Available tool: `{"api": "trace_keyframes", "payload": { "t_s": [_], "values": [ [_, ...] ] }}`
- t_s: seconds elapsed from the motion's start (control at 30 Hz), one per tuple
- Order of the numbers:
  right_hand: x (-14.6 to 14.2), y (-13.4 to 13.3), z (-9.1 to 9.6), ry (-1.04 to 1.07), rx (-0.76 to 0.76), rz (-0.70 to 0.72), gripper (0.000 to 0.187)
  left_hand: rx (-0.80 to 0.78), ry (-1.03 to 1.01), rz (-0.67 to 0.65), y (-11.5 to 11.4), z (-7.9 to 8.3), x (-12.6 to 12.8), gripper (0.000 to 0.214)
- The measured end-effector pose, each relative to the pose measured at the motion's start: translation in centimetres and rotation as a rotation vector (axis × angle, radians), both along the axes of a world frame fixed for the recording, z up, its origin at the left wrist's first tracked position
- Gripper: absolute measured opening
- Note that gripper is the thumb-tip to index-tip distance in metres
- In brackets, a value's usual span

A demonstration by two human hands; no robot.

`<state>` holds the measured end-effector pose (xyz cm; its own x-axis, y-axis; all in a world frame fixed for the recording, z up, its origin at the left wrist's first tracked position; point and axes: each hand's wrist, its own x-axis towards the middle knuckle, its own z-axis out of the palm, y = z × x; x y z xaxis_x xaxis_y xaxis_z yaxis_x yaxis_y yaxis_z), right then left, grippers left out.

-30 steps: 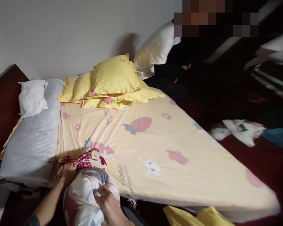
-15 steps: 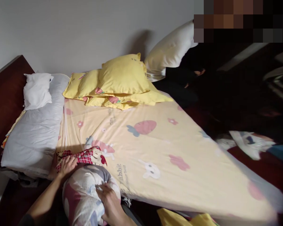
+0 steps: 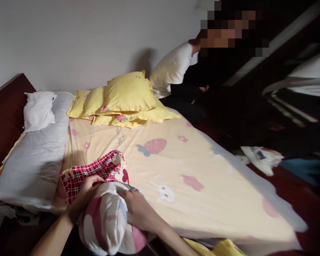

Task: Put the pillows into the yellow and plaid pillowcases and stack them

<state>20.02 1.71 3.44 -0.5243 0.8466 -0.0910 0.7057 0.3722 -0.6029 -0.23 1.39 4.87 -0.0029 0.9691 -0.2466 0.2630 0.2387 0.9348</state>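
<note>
A plump pillow with a white, pink and grey pattern stands bunched in front of me, at the bed's near edge. Beyond its top lies a red plaid pillowcase, spread on the sheet and partly hidden by the pillow. My left hand is closed at the near edge of the plaid cloth, where it meets the pillow; its fingertips are partly hidden. On the pillow's right side, my right hand grips the fabric near the top, with the fingers sunk in its folds.
A yellow sheet covers the bed. Yellow pillows lie stacked by the wall. A grey pillow and white cloth rest by the headboard. Another person holds a white pillow; yellow cloth lies below.
The plaid pillowcase has spread and risen farther across the sheet. My right hand has moved up on the patterned pillow, whose top has turned. The view has shifted slightly right.
</note>
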Motion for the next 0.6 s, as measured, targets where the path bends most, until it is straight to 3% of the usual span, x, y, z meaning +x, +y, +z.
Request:
{"api": "trace_keyframes", "payload": {
  "t_s": [0.1, 0.23, 0.37, 0.43, 0.5, 0.6],
  "values": [
    [-1.2, 1.1, -2.6, -0.11, -0.098, 0.096, 0.029, -0.031, -0.011, -0.016, 0.0, -2.9, 1.0, 0.016],
    [-1.4, 2.0, -5.1, -0.179, -0.136, 0.082, 0.018, -0.083, -0.025, -0.076, -1.3, -5.6, 1.4, 0.022],
    [0.1, 1.8, -5.4, -0.169, -0.157, 0.07, 0.021, -0.174, 0.027, -0.266, -2.5, -5.9, 1.0, 0.05],
    [1.1, 1.3, -5.3, -0.134, -0.13, 0.045, 0.024, -0.145, 0.13, -0.284, -2.5, -5.8, 1.2, 0.052],
    [2.0, 0.6, -5.6, -0.087, -0.043, -0.005, 0.032, -0.061, 0.227, -0.229, -2.2, -5.9, 1.9, 0.053],
    [2.9, -0.4, -6.7, 0.02, 0.143, -0.07, 0.059, 0.035, 0.322, -0.079, -1.5, -6.6, 3.2, 0.05]
  ]
}}
